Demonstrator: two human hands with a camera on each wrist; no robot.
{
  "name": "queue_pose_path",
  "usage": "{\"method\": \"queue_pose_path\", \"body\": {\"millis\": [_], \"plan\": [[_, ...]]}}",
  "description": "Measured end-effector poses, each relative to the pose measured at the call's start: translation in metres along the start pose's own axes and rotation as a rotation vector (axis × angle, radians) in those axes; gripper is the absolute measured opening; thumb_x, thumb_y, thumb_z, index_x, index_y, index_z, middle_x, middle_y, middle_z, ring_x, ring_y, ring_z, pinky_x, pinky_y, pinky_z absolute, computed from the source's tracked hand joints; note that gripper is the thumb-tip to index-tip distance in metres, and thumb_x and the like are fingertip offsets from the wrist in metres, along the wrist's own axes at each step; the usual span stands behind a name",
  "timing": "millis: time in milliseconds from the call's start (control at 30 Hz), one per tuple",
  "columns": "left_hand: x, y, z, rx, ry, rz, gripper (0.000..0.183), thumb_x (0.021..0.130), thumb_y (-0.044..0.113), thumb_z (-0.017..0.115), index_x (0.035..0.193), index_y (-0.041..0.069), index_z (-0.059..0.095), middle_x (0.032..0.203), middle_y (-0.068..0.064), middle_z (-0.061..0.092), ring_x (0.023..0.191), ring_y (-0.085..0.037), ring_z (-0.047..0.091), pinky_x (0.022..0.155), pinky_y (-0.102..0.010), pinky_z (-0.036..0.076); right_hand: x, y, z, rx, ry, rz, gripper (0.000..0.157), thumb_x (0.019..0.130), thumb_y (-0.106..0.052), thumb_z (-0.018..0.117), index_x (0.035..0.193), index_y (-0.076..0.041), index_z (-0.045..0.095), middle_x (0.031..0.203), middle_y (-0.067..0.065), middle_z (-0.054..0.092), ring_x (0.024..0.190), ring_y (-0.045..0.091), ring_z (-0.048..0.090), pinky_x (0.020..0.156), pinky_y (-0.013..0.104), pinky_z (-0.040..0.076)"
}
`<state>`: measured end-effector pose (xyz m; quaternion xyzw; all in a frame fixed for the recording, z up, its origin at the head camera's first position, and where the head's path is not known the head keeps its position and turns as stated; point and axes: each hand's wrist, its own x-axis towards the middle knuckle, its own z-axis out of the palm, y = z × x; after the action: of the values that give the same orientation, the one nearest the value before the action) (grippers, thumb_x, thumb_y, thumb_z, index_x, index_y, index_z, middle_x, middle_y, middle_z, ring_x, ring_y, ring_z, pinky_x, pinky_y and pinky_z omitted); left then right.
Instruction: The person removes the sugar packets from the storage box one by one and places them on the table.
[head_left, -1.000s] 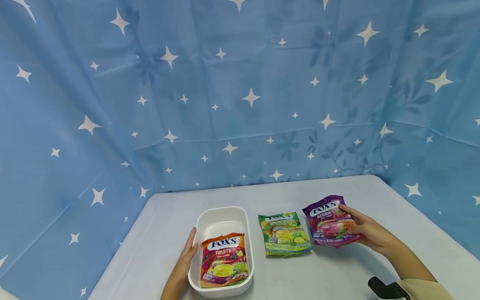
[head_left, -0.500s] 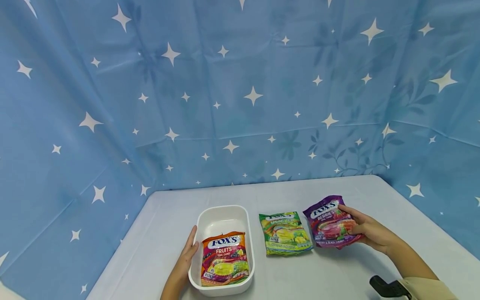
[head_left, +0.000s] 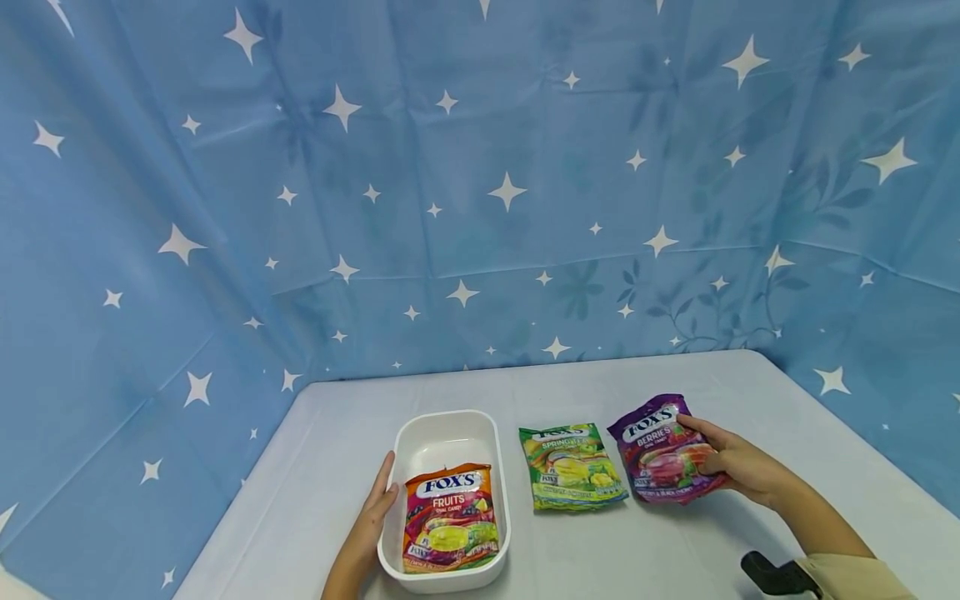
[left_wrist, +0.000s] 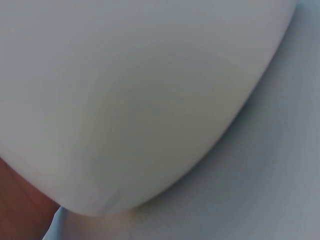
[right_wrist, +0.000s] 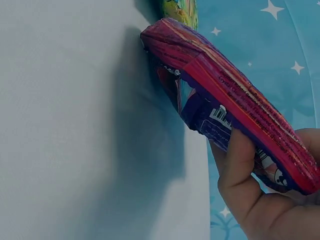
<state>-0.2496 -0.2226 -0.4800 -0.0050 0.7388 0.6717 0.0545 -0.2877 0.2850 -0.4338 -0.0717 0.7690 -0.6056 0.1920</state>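
Note:
My right hand (head_left: 750, 472) grips the right side of a purple Fox's Berries candy bag (head_left: 660, 454), with fingers on its front. Seen from the right wrist, the bag (right_wrist: 225, 95) is tilted, fingers curled beneath it, its shadow falling on the table. Beside its left edge lies a green Fox's candy bag (head_left: 573, 471), face up. An orange-red Fox's Fruits candy bag (head_left: 450, 521) lies in the near part of a white tub (head_left: 442, 425). Along the tub's left wall rests my left hand (head_left: 369, 517), fingers straight, thumb at the rim. The tub's wall (left_wrist: 165, 110) fills most of the left wrist view.
A white-covered table (head_left: 592, 554) carries everything. Behind it and at both sides hangs a blue curtain (head_left: 480, 233) with white stars. A dark strap piece (head_left: 776, 577) shows at the right sleeve (head_left: 855, 577).
The Berries bag has sunk slightly toward the table along with my right hand. My left hand, the tub and the other bags stay put; the head view has shifted a little.

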Motion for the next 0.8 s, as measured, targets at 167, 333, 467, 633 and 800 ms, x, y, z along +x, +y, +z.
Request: {"method": "queue_pose_path", "body": {"millis": [167, 333, 467, 633, 800], "plan": [[0.0, 0.001, 0.001, 0.003, -0.007, -0.01, 0.062, 0.098, 0.036, 0.032, 0.148, 0.022, -0.002, 0.153, -0.013, -0.012, 0.137, -0.044, -0.008, 0.102, -0.065, 0.003, -0.001, 0.004, -0.004, -0.042, 0.051, 0.043, 0.082, 0.078, 0.003, 0.047, 0.146, -0.007, 0.002, 0.14, 0.036, 0.007, 0.094, 0.024, 0.051, 0.079, 0.038, 0.051], [-0.001, 0.002, -0.001, -0.026, -0.015, 0.015, 0.061, 0.098, 0.033, 0.031, 0.148, 0.019, -0.003, 0.152, -0.015, -0.013, 0.137, -0.043, -0.012, 0.104, -0.065, -0.002, 0.001, 0.007, -0.007, -0.077, 0.075, 0.064, 0.082, 0.077, 0.003, 0.048, 0.145, -0.004, 0.003, 0.141, 0.035, 0.004, 0.095, 0.026, 0.048, 0.078, 0.038, 0.051], [-0.002, 0.002, -0.001, -0.031, -0.025, 0.036, 0.061, 0.099, 0.031, 0.031, 0.148, 0.017, -0.003, 0.152, -0.015, -0.013, 0.137, -0.042, -0.013, 0.104, -0.065, -0.003, 0.002, 0.011, -0.008, -0.094, 0.078, 0.081, 0.082, 0.076, 0.003, 0.048, 0.144, -0.002, 0.003, 0.14, 0.035, 0.003, 0.095, 0.027, 0.047, 0.077, 0.037, 0.052], [-0.003, 0.0, -0.001, -0.041, -0.053, 0.056, 0.06, 0.099, 0.028, 0.029, 0.147, 0.017, -0.004, 0.152, -0.015, -0.014, 0.137, -0.041, -0.015, 0.106, -0.063, -0.006, 0.006, 0.014, -0.01, -0.165, 0.101, 0.104, 0.08, 0.076, 0.003, 0.049, 0.144, 0.0, 0.006, 0.14, 0.036, 0.003, 0.096, 0.028, 0.047, 0.076, 0.036, 0.052], [-0.002, -0.001, -0.001, -0.037, -0.057, 0.075, 0.06, 0.099, 0.027, 0.029, 0.148, 0.016, -0.003, 0.153, -0.015, -0.013, 0.137, -0.041, -0.014, 0.106, -0.063, -0.007, 0.008, 0.015, -0.01, -0.299, 0.137, 0.116, 0.079, 0.074, 0.001, 0.05, 0.143, 0.002, 0.012, 0.138, 0.04, 0.002, 0.102, 0.037, 0.042, 0.076, 0.037, 0.05]]}}
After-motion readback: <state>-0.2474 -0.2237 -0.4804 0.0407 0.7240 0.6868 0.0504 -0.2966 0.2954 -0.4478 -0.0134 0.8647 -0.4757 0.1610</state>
